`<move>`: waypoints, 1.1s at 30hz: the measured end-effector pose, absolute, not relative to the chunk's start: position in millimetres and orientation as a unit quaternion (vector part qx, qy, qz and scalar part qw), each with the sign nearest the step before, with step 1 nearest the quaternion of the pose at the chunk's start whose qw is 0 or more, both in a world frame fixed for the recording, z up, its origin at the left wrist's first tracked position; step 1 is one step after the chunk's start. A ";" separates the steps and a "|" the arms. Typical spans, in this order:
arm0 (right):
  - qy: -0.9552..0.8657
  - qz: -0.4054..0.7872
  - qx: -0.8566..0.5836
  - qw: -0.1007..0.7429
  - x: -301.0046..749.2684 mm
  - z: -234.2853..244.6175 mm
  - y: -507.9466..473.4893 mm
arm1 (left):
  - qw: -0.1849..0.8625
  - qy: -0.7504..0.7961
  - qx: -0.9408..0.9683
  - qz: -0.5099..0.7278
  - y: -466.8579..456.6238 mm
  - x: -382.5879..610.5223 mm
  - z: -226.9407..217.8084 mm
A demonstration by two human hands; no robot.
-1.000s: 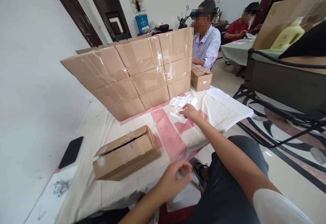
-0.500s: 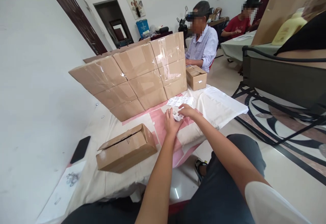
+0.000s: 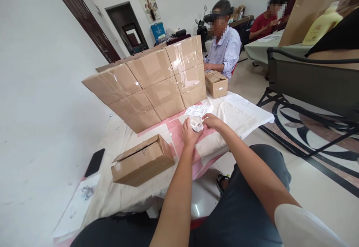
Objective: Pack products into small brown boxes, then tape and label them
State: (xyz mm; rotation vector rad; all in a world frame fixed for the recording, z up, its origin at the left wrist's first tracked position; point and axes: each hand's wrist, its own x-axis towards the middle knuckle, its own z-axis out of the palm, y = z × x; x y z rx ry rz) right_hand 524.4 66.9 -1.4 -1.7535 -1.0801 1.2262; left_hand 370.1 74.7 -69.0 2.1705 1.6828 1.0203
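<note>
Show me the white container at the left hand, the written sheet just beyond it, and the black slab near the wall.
White container [image 3: 196, 125]: head view, on its upper side.
Written sheet [image 3: 199, 110]: head view, middle of its marked face.
Black slab [image 3: 94, 162]: head view, middle of its upper face.

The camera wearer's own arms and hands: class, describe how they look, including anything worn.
The left hand and right hand are gloveless, and no watch shows. The left forearm and right forearm are bare. A white sleeve covers the upper right arm. Any rings are too small to tell.
</note>
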 end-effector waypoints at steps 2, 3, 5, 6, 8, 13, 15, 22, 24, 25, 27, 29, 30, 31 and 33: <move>-0.420 0.477 -0.686 0.355 527.0 -4.0 63.6 | 0.107 0.573 0.736 0.344 74.9 370.4 -68.1; -0.421 0.477 -0.689 0.347 527.5 -5.6 62.1 | 0.108 0.573 0.736 0.343 75.1 370.5 -67.8; -0.424 0.481 -0.693 0.329 527.6 -8.4 59.5 | 0.107 0.575 0.735 0.343 75.4 370.7 -67.4; -0.427 0.485 -0.694 0.319 527.5 -9.1 58.6 | 0.105 0.575 0.735 0.344 75.5 370.7 -67.3; -0.432 0.493 -0.691 0.304 527.3 -8.7 57.7 | 0.100 0.573 0.737 0.344 75.6 370.8 -67.5; -0.445 0.489 -0.685 0.307 526.9 -1.6 59.1 | 0.093 0.578 0.738 0.337 77.5 370.7 -70.4; -0.451 0.480 -0.688 0.303 526.1 -1.7 60.4 | 0.095 0.578 0.738 0.336 78.6 370.7 -71.5; -0.477 0.441 -0.732 0.206 521.6 -17.9 65.6 | 0.090 0.580 0.737 0.335 78.6 370.3 -71.6; -0.484 0.435 -0.735 0.192 520.8 -20.6 66.5 | 0.088 0.579 0.738 0.335 78.4 369.9 -72.1; -0.487 0.432 -0.735 0.189 520.7 -21.2 66.6 | 0.087 0.578 0.739 0.335 78.4 369.7 -72.4; -0.493 0.428 -0.733 0.191 520.9 -21.5 66.2 | 0.087 0.576 0.740 0.335 78.3 369.5 -72.6; -0.498 0.426 -0.729 0.199 521.5 -20.9 64.7 | 0.088 0.578 0.740 0.332 77.8 369.5 -72.0; -0.501 0.425 -0.726 0.205 521.8 -20.5 63.6 | 0.088 0.579 0.740 0.330 77.2 369.6 -71.4; -0.504 0.425 -0.722 0.211 522.1 -20.1 62.4 | 0.088 0.580 0.740 0.329 76.5 369.6 -70.6; -0.512 0.424 -0.713 0.223 522.3 -19.5 60.0 | 0.091 0.579 0.740 0.331 75.1 369.7 -68.8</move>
